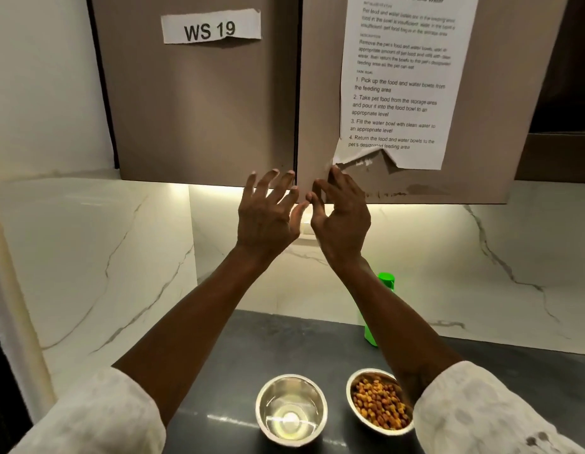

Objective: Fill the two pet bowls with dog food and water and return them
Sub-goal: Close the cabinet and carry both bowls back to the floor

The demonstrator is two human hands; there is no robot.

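Two steel pet bowls stand on the dark counter [252,348] near its front edge. The left bowl [291,409] holds clear water. The right bowl [378,403] holds brown and orange dog food and is partly covered by my right forearm. Both my hands are raised in front of the overhead cabinet's lower edge. My left hand [268,214] has its fingers spread and holds nothing. My right hand [342,221] is also open, its fingertips at the bottom of the right cabinet door [320,126]. The two hands nearly touch.
A green bottle [381,309] stands at the back of the counter, mostly behind my right forearm. The left cabinet door [199,109] carries a "WS 19" label; an instruction sheet [396,83] with a torn bottom hangs on the right door. Marble walls surround the counter.
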